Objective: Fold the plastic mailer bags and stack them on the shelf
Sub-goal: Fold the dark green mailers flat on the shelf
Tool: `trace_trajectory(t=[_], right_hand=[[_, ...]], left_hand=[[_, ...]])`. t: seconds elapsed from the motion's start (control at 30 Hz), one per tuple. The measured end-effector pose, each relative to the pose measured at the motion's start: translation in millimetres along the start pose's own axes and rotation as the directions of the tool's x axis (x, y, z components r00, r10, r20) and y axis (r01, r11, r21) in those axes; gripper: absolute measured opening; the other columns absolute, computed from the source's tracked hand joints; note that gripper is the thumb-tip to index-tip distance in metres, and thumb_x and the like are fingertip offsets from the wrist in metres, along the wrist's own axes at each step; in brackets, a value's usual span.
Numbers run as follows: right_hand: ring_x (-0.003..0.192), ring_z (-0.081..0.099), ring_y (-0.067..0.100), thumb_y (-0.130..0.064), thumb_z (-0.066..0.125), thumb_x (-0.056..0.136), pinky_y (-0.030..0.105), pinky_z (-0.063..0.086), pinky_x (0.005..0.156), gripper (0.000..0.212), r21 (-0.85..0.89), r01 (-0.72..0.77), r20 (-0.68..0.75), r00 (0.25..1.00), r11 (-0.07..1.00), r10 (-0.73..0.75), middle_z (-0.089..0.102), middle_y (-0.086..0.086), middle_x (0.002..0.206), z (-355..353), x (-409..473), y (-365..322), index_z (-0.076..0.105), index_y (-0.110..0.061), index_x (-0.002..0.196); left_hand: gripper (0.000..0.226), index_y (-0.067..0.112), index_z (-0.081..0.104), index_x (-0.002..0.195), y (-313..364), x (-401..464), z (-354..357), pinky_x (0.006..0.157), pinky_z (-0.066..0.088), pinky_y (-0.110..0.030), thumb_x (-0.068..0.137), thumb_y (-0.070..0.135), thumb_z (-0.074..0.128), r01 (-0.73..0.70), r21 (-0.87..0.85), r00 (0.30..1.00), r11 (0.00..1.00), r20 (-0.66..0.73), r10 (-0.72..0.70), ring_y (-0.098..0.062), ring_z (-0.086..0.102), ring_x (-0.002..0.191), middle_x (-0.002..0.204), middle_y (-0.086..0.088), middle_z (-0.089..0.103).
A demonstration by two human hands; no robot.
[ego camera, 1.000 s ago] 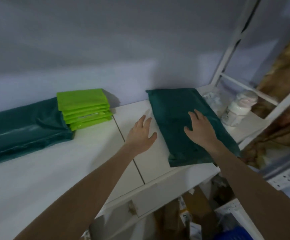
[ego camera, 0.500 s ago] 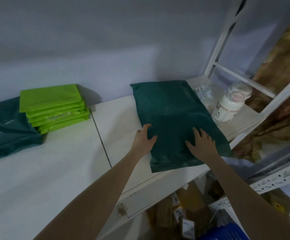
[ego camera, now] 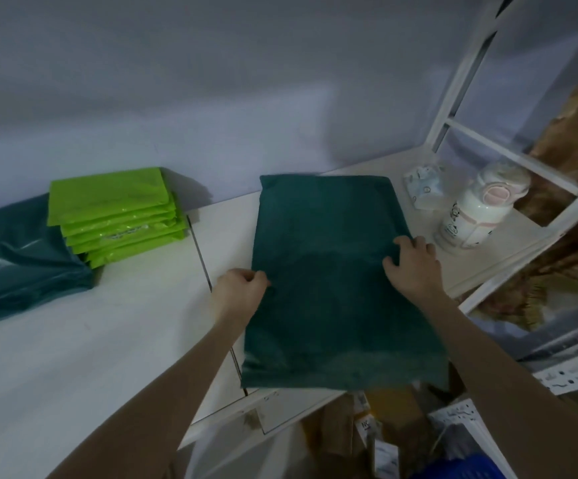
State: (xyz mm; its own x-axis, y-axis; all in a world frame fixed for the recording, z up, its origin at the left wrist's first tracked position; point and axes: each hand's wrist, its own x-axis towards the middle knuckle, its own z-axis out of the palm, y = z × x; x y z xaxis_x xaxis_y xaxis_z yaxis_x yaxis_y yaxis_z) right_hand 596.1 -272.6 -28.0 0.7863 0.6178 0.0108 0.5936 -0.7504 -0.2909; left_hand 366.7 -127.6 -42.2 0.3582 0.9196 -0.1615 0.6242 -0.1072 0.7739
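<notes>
A dark green mailer bag lies flat on the white shelf top, its near end hanging over the front edge. My left hand grips the bag's left edge with curled fingers. My right hand grips the bag's right edge, fingers curled over it. A stack of several folded lime green mailer bags sits at the back left against the wall. Another dark green bag lies at the far left beside that stack.
A white bottle with a pink cap and a small white patterned packet stand on the shelf to the right of the bag. A white shelf frame rises at the right. Cardboard boxes sit below the front edge.
Both hands moved from lying flat by the bag to gripping its left and right edges. The bag now lies straighter and nearer me, over the front edge.
</notes>
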Motion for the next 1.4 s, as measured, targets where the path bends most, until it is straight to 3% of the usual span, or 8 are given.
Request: trace_trajectory(t=[0.13,0.27,0.5,0.67,0.77,0.9,1.17,1.4], right_hand=[[0.12,0.033,0.039,-0.028,0.046,0.092,0.047,0.036,0.098,0.054,0.115,-0.023,0.034,0.999,0.993,0.02,0.032,0.018,0.134,1.7,10.5,-8.8,0.029,-0.009,0.139],[0.127,0.029,0.041,-0.036,0.046,0.094,0.047,0.028,0.106,0.066,0.281,-0.131,0.122,0.987,0.951,0.1,0.026,0.02,0.142,3.6,24.9,-15.8,0.015,-0.012,0.147],[0.126,0.039,0.037,-0.032,0.058,0.088,0.039,0.036,0.102,0.075,0.58,-0.324,0.155,0.944,0.747,0.29,0.036,0.019,0.141,8.7,45.1,-14.9,0.015,-0.009,0.144],[0.127,0.039,0.031,-0.032,0.065,0.084,0.037,0.039,0.098,0.085,0.735,-0.422,0.247,0.896,0.531,0.37,0.032,0.016,0.145,3.0,43.3,-19.4,0.013,-0.004,0.145],[0.113,0.051,0.03,-0.036,0.069,0.081,0.036,0.045,0.089,0.076,0.73,-0.491,0.347,0.865,0.475,0.361,0.047,0.016,0.134,-2.9,35.4,-24.1,0.036,0.006,0.135],[0.082,0.057,0.023,-0.03,0.069,0.083,0.032,0.045,0.075,0.041,0.734,-0.463,0.388,0.886,0.497,0.253,0.06,0.014,0.11,-7.6,14.7,-33.8,0.059,0.002,0.107],[0.088,0.059,0.022,-0.028,0.066,0.083,0.033,0.049,0.077,0.038,0.782,-0.322,0.319,0.942,0.534,0.101,0.06,0.011,0.111,-18.0,-19.6,-73.9,0.052,-0.009,0.113],[0.093,0.053,0.018,-0.035,0.065,0.084,0.031,0.045,0.074,0.064,0.757,-0.237,0.332,0.942,0.609,-0.046,0.047,0.004,0.116,-39.8,-49.0,-137.9,0.029,-0.015,0.133]], left_hand=[[0.028,0.015,0.068,0.077,-8.9,13.0,-15.0,0.076,0.049,-0.034,0.084,0.037,0.052,-0.143,0.292,0.976,0.946,-0.118,0.184,-0.025,0.056,0.088,0.098,-0.002,0.058],[0.039,0.013,0.052,0.101,6.7,45.0,-10.9,0.084,0.043,-0.037,0.086,0.048,0.051,-0.169,0.262,0.975,0.95,-0.098,0.2,-0.026,0.05,0.104,0.119,-0.005,0.042],[0.074,0.017,0.019,0.144,33.5,87.3,6.5,0.104,0.04,-0.04,0.088,0.051,0.053,-0.055,-0.118,0.976,0.991,0.201,0.078,-0.029,0.046,0.125,0.146,-0.011,0.036],[0.084,0.012,0.019,0.146,40.6,85.4,5.8,0.094,0.042,-0.032,0.084,0.052,0.06,0.103,-0.272,0.982,0.957,0.18,-0.054,-0.028,0.051,0.12,0.14,-0.012,0.044],[0.079,0.005,0.039,0.138,37.4,78.0,0.5,0.088,0.047,-0.03,0.08,0.052,0.065,0.218,-0.343,0.955,0.914,0.268,-0.127,-0.025,0.056,0.11,0.131,-0.009,0.053],[0.053,0.01,0.056,0.123,24.1,64.7,-13.3,0.091,0.051,-0.035,0.081,0.04,0.067,0.138,-0.316,0.972,0.939,0.226,-0.066,-0.022,0.061,0.1,0.118,-0.005,0.063],[0.045,0.015,0.056,0.123,-1.3,31.4,-67.4,0.096,0.05,-0.04,0.081,0.028,0.068,0.016,-0.414,0.997,0.91,0.07,0.014,-0.022,0.062,0.103,0.117,-0.003,0.064],[0.038,0.012,0.055,0.121,-22.1,0.1,-152.0,0.081,0.052,-0.022,0.085,0.016,0.066,-0.08,-0.532,0.995,0.843,0.012,0.102,-0.013,0.063,0.094,0.113,-0.001,0.063]])
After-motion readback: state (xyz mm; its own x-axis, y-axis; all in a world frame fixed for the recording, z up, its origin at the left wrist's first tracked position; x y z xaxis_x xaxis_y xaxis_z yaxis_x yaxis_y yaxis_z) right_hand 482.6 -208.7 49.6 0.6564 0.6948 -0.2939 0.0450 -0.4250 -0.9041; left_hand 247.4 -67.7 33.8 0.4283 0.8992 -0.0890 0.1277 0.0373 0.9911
